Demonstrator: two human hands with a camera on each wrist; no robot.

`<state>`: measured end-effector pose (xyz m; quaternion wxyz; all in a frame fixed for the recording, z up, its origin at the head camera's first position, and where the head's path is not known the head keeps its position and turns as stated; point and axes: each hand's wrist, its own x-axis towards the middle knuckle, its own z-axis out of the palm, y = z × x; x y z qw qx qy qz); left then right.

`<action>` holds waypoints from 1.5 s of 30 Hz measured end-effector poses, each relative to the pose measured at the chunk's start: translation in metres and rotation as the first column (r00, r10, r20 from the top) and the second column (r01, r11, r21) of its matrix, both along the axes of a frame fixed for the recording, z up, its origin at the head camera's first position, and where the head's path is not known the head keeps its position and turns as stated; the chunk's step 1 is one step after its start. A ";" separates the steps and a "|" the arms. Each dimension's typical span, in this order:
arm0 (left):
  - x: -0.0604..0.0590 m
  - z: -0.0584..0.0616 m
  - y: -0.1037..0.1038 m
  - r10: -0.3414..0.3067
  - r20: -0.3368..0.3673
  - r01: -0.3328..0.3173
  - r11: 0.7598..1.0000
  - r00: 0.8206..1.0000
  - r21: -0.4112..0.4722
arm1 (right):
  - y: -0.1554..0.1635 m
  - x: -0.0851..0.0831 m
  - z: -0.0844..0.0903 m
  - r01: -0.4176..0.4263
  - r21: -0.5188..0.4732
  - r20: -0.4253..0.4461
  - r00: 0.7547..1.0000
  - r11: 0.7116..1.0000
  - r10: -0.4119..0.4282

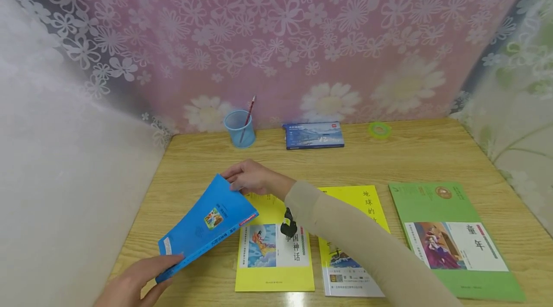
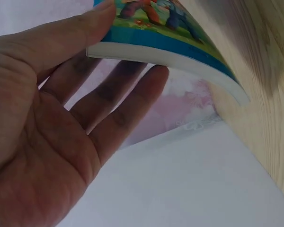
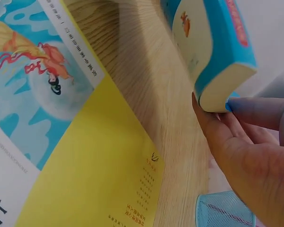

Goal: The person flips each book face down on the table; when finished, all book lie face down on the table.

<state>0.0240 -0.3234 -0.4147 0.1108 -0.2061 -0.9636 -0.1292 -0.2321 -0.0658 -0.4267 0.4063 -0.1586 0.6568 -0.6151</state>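
The left hand (image 1: 134, 280) holds the near end of a blue book (image 1: 207, 225), thumb on the cover and fingers spread beneath. The right hand (image 1: 250, 177) pinches its far corner. The book tilts above the table (image 1: 432, 153), just left of a yellow book (image 1: 274, 268). A blue cup (image 1: 239, 127) stands farther back.

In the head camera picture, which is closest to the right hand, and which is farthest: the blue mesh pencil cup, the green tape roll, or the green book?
From the right hand:
1. Blue mesh pencil cup, just behind it, at the back left.
2. Green tape roll, at the back right.
3. Green book, at the front right.
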 end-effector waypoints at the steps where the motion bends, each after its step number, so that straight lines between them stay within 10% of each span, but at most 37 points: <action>1: -0.001 -0.001 0.001 -0.014 0.004 0.014 1.000 1.000 -0.010 | 0.000 0.001 -0.001 0.009 0.005 -0.008 1.000 1.000 -0.009; 14: -0.003 -0.011 0.008 -0.051 0.192 0.060 0.997 0.980 -0.038 | -0.004 0.012 -0.014 0.088 0.101 -0.132 0.988 0.991 -0.074; 23: -0.008 -0.017 0.019 0.004 0.478 -0.006 1.000 0.878 0.004 | -0.009 0.021 -0.026 0.120 0.183 -0.230 0.970 0.976 -0.077; 31: -0.011 -0.027 0.026 -0.068 0.481 0.031 0.996 0.874 0.084 | -0.011 0.024 -0.029 0.103 0.234 -0.306 0.952 0.967 -0.028; 39: -0.016 -0.032 0.045 0.082 0.588 -0.049 0.996 0.805 -0.072 | -0.012 0.023 -0.028 0.057 0.202 -0.253 0.967 0.978 -0.004; 45: -0.016 -0.033 0.056 0.123 0.554 -0.035 0.985 0.824 -0.167 | -0.012 0.027 -0.022 0.040 0.205 -0.202 0.979 0.978 0.002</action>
